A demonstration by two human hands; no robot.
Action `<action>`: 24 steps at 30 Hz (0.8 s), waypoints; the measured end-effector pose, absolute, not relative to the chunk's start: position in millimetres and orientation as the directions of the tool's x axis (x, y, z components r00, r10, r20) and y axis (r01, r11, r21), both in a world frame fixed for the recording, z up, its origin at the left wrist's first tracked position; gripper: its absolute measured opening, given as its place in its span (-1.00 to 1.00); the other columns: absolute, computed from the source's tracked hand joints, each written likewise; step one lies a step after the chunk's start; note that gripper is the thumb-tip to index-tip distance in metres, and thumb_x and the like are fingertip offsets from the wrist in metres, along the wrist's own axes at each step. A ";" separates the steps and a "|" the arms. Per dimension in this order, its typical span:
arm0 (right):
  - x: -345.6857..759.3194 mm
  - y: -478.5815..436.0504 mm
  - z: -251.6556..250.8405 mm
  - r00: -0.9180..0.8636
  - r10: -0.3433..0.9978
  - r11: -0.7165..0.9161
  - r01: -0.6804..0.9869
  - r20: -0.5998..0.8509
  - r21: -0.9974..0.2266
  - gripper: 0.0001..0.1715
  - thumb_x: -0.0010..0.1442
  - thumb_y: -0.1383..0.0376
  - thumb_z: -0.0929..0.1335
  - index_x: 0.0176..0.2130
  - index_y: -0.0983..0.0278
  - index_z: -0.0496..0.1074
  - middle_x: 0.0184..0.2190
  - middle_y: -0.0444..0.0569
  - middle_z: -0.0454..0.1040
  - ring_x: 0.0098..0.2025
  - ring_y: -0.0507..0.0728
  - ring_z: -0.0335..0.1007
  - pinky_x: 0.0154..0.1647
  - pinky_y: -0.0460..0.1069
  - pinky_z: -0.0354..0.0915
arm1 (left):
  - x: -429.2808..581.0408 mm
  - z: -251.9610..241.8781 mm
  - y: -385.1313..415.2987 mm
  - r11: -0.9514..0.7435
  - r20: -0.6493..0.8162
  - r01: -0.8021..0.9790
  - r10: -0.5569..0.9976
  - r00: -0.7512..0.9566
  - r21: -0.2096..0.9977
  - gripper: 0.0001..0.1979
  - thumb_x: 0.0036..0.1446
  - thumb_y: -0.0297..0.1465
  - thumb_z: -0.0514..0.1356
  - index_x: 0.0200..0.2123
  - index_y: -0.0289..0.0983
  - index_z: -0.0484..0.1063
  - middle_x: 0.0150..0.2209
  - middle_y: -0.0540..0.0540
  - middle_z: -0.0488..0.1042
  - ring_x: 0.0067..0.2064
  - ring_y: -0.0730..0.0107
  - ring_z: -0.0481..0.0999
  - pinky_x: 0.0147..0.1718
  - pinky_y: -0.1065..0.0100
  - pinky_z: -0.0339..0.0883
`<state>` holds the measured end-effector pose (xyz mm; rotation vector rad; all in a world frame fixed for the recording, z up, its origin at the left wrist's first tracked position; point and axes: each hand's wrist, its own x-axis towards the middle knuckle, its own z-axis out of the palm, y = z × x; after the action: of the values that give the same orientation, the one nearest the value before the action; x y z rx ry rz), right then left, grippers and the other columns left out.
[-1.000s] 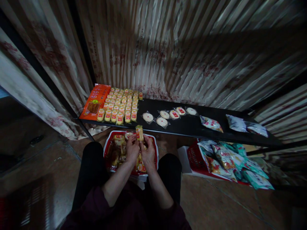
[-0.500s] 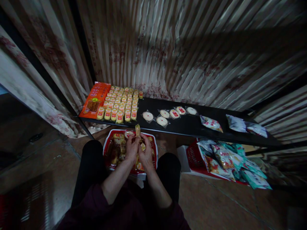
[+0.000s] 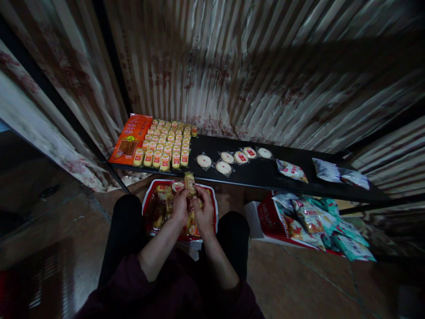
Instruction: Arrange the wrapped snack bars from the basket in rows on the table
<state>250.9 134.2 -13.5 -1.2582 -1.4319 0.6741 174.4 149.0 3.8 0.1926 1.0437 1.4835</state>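
The wrapped snack cake [image 3: 189,184] stands with its long axis running away from the seated person, its far end aimed at the black shelf [image 3: 208,146] and leaning a touch to the left. It's held up over the red basket [image 3: 145,201] between the knees, just short of the shelf's near edge. Both forearms come up from the lap and draw together, sleeves pushed back, so that the left hand [image 3: 180,207] and the right hand [image 3: 203,213] nearly meet at the cake's near end. Each grip is narrow: the left fingers pinch it from one side, the right fingers from the other. The cake is oblong and pale yellow in a clear, shiny wrapper; I can't read any print on it from here. On the shelf, rows of similar wrapped cakes [image 3: 165,146] sit beside an orange packet [image 3: 130,141], with round white wrapped biscuits [image 3: 223,167] farther right
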 end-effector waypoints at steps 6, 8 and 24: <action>253.4 135.5 -19.1 0.161 0.923 0.264 0.399 0.351 -0.878 -0.64 0.19 0.26 0.23 -0.03 0.24 0.40 0.00 0.06 0.44 0.09 0.19 0.30 0.18 0.22 0.16 | 175.8 5.4 150.1 0.195 -0.493 -0.803 0.859 -0.138 0.564 -0.81 -0.16 -0.38 0.21 -0.39 -0.32 0.44 -0.48 -0.02 0.50 -0.40 0.38 0.49 -0.31 0.35 0.32; 254.1 134.7 -20.5 0.149 0.924 0.265 0.418 0.353 -0.869 -0.63 0.19 0.25 0.23 -0.02 0.24 0.39 -0.01 0.06 0.45 0.08 0.20 0.30 0.16 0.23 0.17 | 175.8 8.8 149.9 0.234 -0.532 -0.825 0.842 -0.093 0.515 -0.83 -0.12 -0.38 0.19 -0.40 -0.33 0.44 -0.51 -0.04 0.49 -0.41 0.36 0.49 -0.29 0.33 0.34; 254.7 127.7 -9.1 0.104 0.922 0.303 0.406 0.373 -0.862 -0.60 0.26 0.17 0.20 -0.01 0.19 0.45 -0.04 0.03 0.48 0.06 0.20 0.32 0.13 0.19 0.20 | 171.5 9.7 147.6 0.315 -0.636 -0.890 0.770 0.037 0.330 -0.85 0.12 -0.53 0.06 -0.41 -0.35 0.41 -0.61 0.01 0.38 -0.63 0.54 0.31 -0.61 0.50 0.18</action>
<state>254.7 127.7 -9.1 -1.2843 -1.4907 0.6009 171.5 147.6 9.7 -0.1736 0.8437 1.2838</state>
